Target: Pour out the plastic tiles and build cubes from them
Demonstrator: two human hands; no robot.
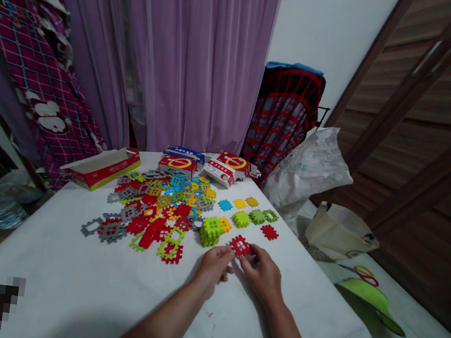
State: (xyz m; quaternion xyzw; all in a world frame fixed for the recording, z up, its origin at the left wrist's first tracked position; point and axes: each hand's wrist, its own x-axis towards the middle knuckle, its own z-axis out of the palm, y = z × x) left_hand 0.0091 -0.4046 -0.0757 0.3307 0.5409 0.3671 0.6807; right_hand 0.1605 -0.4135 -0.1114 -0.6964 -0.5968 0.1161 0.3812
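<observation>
Between my two hands is a red notched building piece (pixel 239 245) with window-like openings, held just above the white table. My left hand (pixel 215 266) pinches its left edge, and my right hand (pixel 261 271) grips its right edge. Just beyond my left hand stands a green block (pixel 211 231) made of joined pieces, with a yellow piece (pixel 225 224) against its right side. Farther right lie green pieces (pixel 241 218) and a single red piece (pixel 269 232). One blue piece (pixel 225 205) and yellow pieces (pixel 240 203) lie behind them.
A wide heap of mixed building pieces (pixel 151 204) covers the table's middle left. Several small boxes (pixel 179 165) and an open tray-like box (pixel 104 170) stand at the back. Right of the table are a plastic bag (pixel 308 168), a cloth bag (pixel 339 232) and scissors (pixel 363 273).
</observation>
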